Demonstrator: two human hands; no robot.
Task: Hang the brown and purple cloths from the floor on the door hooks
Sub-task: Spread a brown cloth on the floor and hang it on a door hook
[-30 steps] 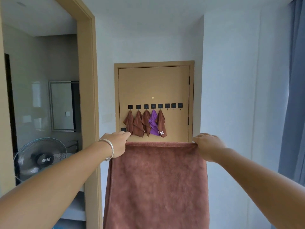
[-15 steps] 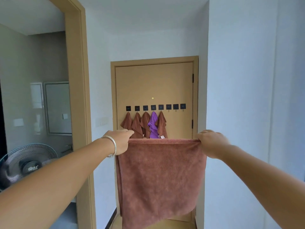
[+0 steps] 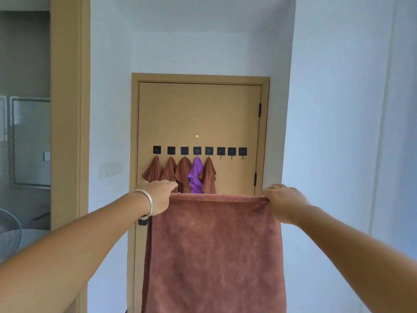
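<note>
A large brown cloth [image 3: 214, 251] hangs stretched flat in front of me. My left hand [image 3: 158, 197] pinches its top left corner and my right hand [image 3: 285, 201] pinches its top right corner. Behind it stands a tan door [image 3: 198, 114] with a row of black hooks [image 3: 199, 150]. The five hooks on the left carry several small brown cloths [image 3: 184, 172] and one purple cloth [image 3: 195, 175]. Three hooks on the right [image 3: 232, 152] are bare. The cloth hides the door's lower half and the floor.
White walls [image 3: 327, 132] close in the short passage on both sides of the door. A tan door frame [image 3: 67, 109] on the left opens to a room with a mirror [image 3: 30, 143] and a fan [image 3: 9, 238].
The door has grown larger and nearer in view across the frames. Both hands kept hold of the brown cloth's top edge, which stays stretched between them.
</note>
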